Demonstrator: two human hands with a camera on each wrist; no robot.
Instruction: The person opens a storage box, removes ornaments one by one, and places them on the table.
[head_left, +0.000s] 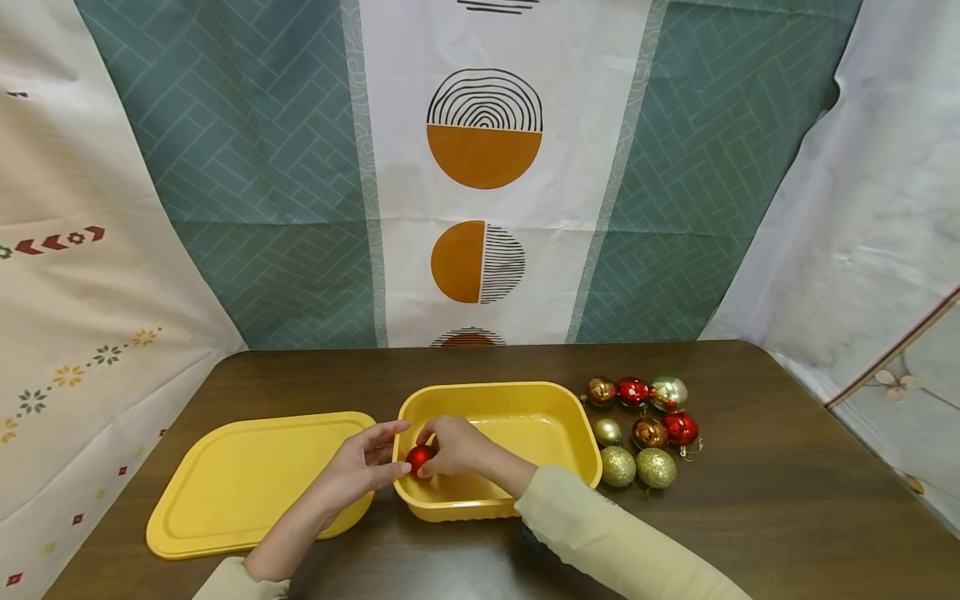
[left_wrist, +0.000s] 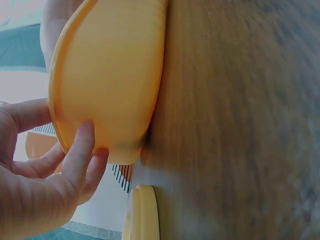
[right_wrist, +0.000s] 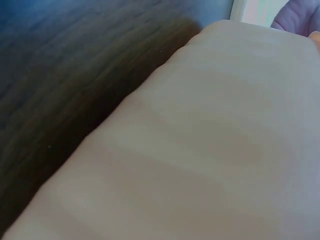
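A yellow plastic container [head_left: 517,417] stands on the dark wooden table. Inside its left end, my right hand [head_left: 453,446] pinches a shiny red Christmas bauble [head_left: 418,458] between thumb and fingers. My left hand [head_left: 360,462] is at the container's left rim. In the left wrist view, the left hand [left_wrist: 55,175] has one digit over the rim and fingertips [left_wrist: 86,131] against the outer wall of the container [left_wrist: 107,75]. The right wrist view is mostly filled by the container's outer side [right_wrist: 175,140], which hides the right hand; part of the left hand [right_wrist: 297,17] shows at the top corner.
Right of the container lies a group of baubles: shiny red ones [head_left: 681,427], brown ones [head_left: 649,433], and glittery gold ones [head_left: 656,468]. A flat yellow lid [head_left: 255,475] lies to the left. Patterned cloth [head_left: 480,200] hangs behind the table [head_left: 720,517].
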